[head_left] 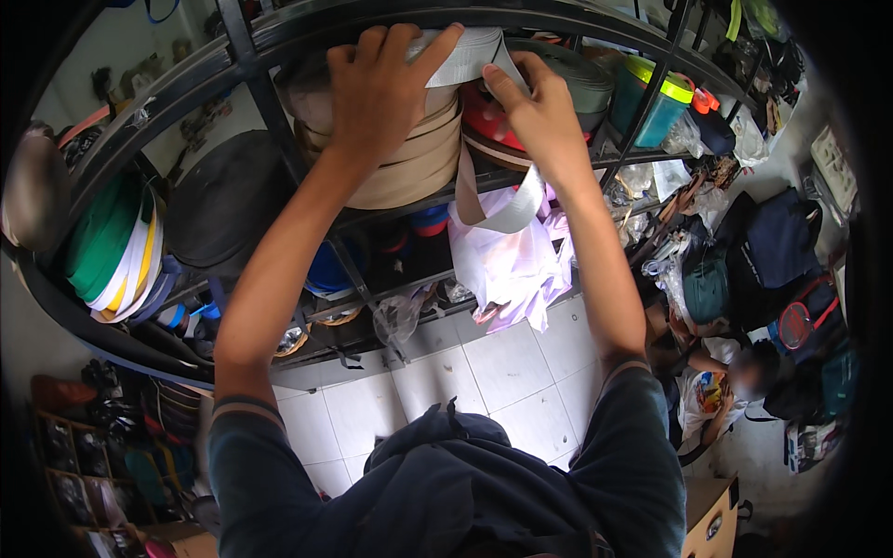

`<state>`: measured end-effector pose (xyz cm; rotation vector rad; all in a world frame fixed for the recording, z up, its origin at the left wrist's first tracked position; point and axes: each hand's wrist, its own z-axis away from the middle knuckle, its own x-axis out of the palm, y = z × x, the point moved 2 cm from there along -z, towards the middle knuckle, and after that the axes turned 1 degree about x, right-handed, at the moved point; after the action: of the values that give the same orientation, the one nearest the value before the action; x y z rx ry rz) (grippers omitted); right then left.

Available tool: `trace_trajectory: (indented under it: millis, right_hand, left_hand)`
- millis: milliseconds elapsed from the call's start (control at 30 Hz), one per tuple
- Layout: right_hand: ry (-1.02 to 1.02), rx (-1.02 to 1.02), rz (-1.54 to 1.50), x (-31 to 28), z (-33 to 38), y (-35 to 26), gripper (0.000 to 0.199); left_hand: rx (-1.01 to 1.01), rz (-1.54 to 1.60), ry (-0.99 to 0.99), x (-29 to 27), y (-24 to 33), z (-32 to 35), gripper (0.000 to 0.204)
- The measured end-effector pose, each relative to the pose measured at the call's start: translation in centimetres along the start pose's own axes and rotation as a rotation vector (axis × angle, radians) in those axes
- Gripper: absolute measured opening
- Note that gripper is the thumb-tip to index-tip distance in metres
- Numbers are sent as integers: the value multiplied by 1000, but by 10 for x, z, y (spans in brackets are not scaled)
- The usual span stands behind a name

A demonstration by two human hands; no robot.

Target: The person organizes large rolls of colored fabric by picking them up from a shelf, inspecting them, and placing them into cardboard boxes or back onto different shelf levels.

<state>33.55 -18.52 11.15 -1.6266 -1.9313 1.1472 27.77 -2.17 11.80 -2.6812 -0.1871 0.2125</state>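
Both hands share what seems the unrolling step: the left hand [379, 93] spread wide against the grey roll [470, 61], the right hand [541, 107] pinching its strap [504, 61]. The roll sits on beige rolls [405, 170]; the next move probably calls for an even pull.

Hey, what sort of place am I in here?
Probably a workshop or stockroom for bags and straps: a grey strap roll and stacked tan rolls fill the black metal shelving, and dark bags crowd the right side.
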Motion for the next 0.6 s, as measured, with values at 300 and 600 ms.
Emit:
trace_trajectory:
  millis: [300,600]
  right_hand:
    - [-132,74,-105,18,7,-11,53]
    - [-268,261,-153,-1,14,-22,87]
  left_hand:
    - [3,203,-42,-34,-1,-1,56]
    - [-685,1375,-324,-46,74,36,19]
